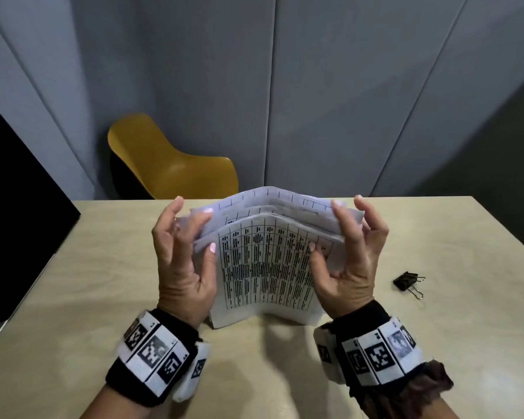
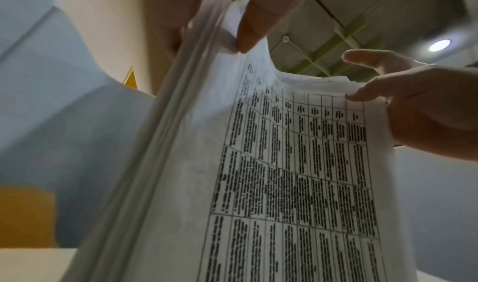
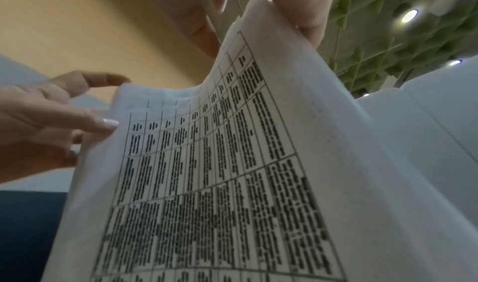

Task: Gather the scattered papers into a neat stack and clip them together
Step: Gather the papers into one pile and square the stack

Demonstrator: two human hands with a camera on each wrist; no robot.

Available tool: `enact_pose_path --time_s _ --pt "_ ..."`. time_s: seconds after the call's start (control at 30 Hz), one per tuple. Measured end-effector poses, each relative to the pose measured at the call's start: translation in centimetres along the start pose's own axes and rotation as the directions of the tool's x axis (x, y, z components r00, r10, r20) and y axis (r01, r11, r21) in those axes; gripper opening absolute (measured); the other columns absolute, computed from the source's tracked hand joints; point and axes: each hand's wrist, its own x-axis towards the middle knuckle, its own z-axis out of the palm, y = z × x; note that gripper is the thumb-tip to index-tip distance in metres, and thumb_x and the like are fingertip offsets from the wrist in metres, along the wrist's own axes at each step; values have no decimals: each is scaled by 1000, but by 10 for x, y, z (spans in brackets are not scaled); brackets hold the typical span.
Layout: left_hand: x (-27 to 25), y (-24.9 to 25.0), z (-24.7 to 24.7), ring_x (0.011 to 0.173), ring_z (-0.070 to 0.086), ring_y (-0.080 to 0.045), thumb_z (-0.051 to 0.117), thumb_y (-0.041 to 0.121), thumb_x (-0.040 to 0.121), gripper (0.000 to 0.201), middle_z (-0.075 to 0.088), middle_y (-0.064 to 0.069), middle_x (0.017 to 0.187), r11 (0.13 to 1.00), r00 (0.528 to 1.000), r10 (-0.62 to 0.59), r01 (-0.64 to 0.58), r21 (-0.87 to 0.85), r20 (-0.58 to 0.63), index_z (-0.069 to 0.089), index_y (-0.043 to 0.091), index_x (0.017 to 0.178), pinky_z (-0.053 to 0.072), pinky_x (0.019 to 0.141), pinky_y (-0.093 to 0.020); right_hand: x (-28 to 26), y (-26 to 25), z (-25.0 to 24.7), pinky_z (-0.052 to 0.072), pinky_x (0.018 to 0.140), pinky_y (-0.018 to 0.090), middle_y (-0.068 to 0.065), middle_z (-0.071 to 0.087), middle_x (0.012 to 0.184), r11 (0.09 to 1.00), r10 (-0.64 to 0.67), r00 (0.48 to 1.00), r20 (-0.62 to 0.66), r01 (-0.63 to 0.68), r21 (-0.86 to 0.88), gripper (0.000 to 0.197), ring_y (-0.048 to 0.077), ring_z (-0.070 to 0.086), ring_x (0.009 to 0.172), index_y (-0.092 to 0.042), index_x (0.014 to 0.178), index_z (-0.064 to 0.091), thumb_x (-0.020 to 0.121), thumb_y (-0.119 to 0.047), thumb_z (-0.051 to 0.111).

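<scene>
A sheaf of white papers printed with black tables stands on its lower edge on the beige table, bowed toward me, its top edges fanned and uneven. My left hand grips the sheaf's left side, thumb on the front sheet and fingers behind. My right hand grips the right side the same way. The left wrist view shows the papers edge-on with my left thumb pinching the top corner. In the right wrist view the papers curve up to my right fingers. A black binder clip lies on the table, right of my right hand.
A yellow chair stands behind the table's far edge. A black box sits at the table's left side. Grey wall panels rise behind.
</scene>
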Motion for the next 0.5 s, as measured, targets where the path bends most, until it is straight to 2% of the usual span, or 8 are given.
enact_pose_path --time_s 0.07,0.13,0.17,0.2,0.27,0.33,0.4,0.5 --pt "-1 2 -1 128 36 -4 54 -4 77 52 29 -24 136 1000 1000 24 -24 3 2 43 21 122 37 105 -22 -3 2 0 35 103 26 20 30 129 999 2 1000 17 -2 -42 55 19 38 122 -17 119 54 67 0 60" --pt "-3 -1 -2 123 43 -21 54 -6 76 58 23 -11 141 998 998 57 -58 29 38 43 27 123 35 106 -20 -5 5 0 36 103 27 18 30 128 998 26 999 23 -24 -60 47 31 42 120 -16 116 58 70 -5 59" --pt "-2 -2 -2 120 45 -26 55 -6 76 57 23 -7 141 997 996 54 -57 49 65 47 27 123 33 107 -18 -6 7 0 37 103 28 17 31 127 997 40 999 26 -38 -66 44 33 43 119 -13 115 60 71 -7 59" --pt "-2 -3 -3 121 43 -24 56 -5 76 54 26 -10 140 997 996 35 -41 69 81 51 24 121 30 107 -16 -5 8 -1 37 103 27 16 33 125 996 55 998 26 -53 -68 42 31 44 118 -11 113 61 72 -8 59" --pt "-1 -3 -5 126 36 -1 57 -2 76 43 35 -27 134 996 995 -11 3 84 98 54 14 116 27 107 -11 -5 9 -2 35 102 20 15 39 119 996 79 997 18 -78 -50 36 19 44 116 -10 108 60 71 -9 58" --pt "-1 -2 -8 125 30 14 55 6 76 36 44 -32 125 997 993 -37 28 78 108 54 7 112 27 105 -7 -4 9 -4 34 100 15 13 44 112 995 93 996 13 -92 -29 33 5 43 113 -14 104 56 71 -10 57" --pt "-1 -2 -8 124 31 14 55 10 76 34 48 -30 121 997 993 -48 42 58 109 54 4 109 29 103 -6 -3 9 -4 34 99 13 13 43 112 996 84 996 21 -84 -29 39 -2 41 112 -13 110 54 71 -8 57" --pt "-1 -2 -8 125 32 10 56 11 76 36 47 -27 123 997 992 -47 40 65 116 51 10 111 32 102 -10 -4 8 -4 35 99 12 16 41 116 997 71 996 61 -68 -45 48 -5 41 112 -9 119 57 71 -7 58"
